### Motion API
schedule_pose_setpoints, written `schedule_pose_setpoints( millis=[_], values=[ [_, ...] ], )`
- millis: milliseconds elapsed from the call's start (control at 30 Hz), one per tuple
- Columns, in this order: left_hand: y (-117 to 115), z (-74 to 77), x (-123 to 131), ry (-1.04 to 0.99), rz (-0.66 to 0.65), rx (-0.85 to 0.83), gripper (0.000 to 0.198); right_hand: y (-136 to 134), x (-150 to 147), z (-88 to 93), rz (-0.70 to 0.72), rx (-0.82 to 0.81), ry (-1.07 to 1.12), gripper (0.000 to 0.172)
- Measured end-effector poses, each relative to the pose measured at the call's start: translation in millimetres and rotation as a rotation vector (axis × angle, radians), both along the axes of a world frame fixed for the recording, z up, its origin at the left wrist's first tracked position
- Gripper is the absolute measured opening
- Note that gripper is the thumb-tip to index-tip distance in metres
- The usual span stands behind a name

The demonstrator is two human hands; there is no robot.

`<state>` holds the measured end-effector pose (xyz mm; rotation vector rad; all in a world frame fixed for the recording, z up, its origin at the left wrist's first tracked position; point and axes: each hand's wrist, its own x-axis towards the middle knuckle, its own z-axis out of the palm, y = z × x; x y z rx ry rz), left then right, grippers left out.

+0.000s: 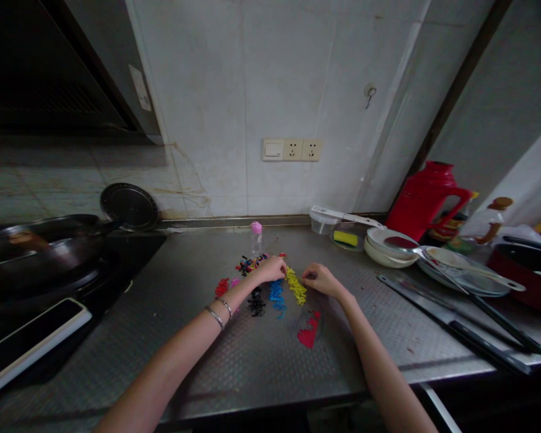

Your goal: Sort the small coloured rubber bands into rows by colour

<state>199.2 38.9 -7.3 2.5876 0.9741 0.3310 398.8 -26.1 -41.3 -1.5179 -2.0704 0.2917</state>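
My left hand (pixel 273 269) reaches over the counter, fingers pinched at the top of a pile of small yellow pieces (pixel 296 287). From the right, my right hand (pixel 321 279) comes to the same pile with fingers closed; whatever it holds is too small to make out. Beside the yellow lie blue pieces (pixel 276 297), black pieces (pixel 255 302) and red pieces (pixel 222 287), all like tiny rubber bands. A mixed-colour heap (pixel 251 262) lies behind my left wrist, partly hidden by it. A pink-capped clear bottle (pixel 256 239) stands behind the heap. Nearer me is a jagged red piece (pixel 309 331).
A wok (pixel 40 246) sits on the stove at left, a phone-like device (pixel 31 343) in front. To the right are a yellow sponge (pixel 345 239), stacked bowls (pixel 391 248), a long knife (pixel 451 325), a red thermos (pixel 421 198) and a red pot (pixel 523 273).
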Motion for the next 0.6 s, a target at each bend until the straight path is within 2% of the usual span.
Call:
schedule_pose_setpoints(
  millis=[300, 467, 600],
  values=[
    [17.8, -17.2, 0.1, 0.0, -0.045, -0.021, 0.019, 5.2, 1.0, -5.1, 0.009, -0.022, 0.013, 0.014],
    [23.4, -15.0, -0.6, -0.1, -0.076, -0.081, 0.019, 4.7, 0.0, -5.4, 0.015, -0.008, 0.003, 0.014],
    [21.2, -13.8, 3.5, -0.189, -0.038, -0.093, 0.02, 4.4, 0.4, -6.7, 0.01, 0.003, 0.002, 0.013]
  ],
)
